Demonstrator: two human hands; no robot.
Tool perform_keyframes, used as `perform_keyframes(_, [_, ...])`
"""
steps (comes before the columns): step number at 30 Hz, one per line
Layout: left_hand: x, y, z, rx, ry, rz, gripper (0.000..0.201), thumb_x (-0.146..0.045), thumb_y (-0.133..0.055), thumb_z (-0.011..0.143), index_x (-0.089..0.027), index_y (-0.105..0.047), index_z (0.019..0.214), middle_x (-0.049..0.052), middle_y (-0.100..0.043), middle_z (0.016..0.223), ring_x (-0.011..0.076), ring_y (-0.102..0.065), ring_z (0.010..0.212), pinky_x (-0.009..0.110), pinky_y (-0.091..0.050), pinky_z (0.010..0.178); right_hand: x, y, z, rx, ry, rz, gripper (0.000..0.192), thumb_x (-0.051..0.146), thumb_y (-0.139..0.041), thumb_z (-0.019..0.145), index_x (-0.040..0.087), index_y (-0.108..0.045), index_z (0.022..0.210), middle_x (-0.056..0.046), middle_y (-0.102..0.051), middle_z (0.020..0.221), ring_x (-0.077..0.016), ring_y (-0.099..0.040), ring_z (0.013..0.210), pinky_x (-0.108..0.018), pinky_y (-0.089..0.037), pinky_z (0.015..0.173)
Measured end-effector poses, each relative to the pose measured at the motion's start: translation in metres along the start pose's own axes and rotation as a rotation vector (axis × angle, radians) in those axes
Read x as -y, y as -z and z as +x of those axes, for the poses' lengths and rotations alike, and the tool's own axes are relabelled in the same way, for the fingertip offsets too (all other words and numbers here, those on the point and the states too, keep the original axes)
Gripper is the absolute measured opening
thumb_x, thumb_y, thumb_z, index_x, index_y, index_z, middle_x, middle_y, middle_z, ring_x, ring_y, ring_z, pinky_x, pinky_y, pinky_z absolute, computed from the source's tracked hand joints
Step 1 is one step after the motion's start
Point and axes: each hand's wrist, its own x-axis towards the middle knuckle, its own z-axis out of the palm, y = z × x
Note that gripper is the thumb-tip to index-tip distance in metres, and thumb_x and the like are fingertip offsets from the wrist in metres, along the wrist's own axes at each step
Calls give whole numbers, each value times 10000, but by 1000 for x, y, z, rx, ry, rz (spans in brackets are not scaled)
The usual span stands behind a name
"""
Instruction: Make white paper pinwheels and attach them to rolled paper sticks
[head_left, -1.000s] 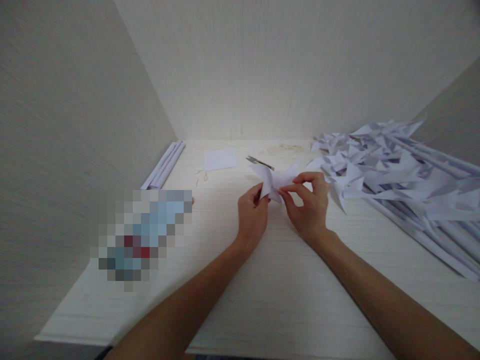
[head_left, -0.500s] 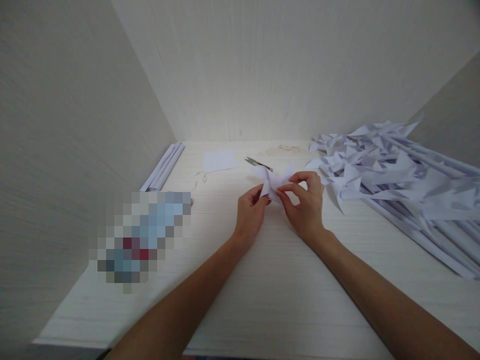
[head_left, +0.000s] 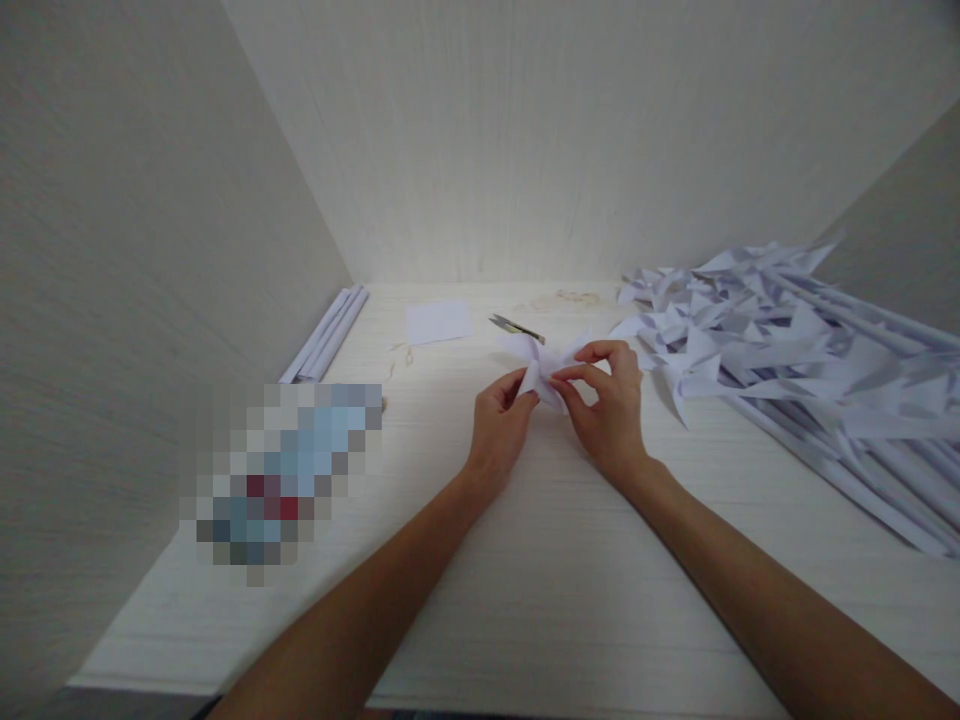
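Observation:
A white paper pinwheel (head_left: 534,366) with curved blades is held between my two hands above the table. My left hand (head_left: 501,425) pinches its lower left blade, thumb on top and the other fingers partly hidden beneath. At its centre, the thumb and index finger of my right hand (head_left: 607,415) press together on the paper. Just beyond the pinwheel lies a pair of small scissors (head_left: 517,328) with the blades pointing left. A flat white sheet of paper (head_left: 439,322) rests farther back on the left.
Many finished paper pinwheels (head_left: 757,330) on rolled paper sticks (head_left: 892,480) are heaped at the right. Rolled paper tubes (head_left: 326,335) lie by the left wall. Thin loops of string (head_left: 409,355) lie near the sheet. A pixelated blue item (head_left: 307,450) sits at the left.
The pinwheel has turned slightly and its blades sit a little differently. Both hands have barely shifted and keep their pinch on it.

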Motion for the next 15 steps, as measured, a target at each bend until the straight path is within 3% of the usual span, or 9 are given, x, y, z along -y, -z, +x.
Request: perform_keyframes(15, [-2,0,-1,38,-45,101,304,-103,-480,651,-160,-685,868,18,-687,861,166,-588,864,293,-422,830,2,-1,0,-1,7,-37,94,164,-612,728,236,-619,666,-25,-504,890,-206,-463,863,-384,-326,718])
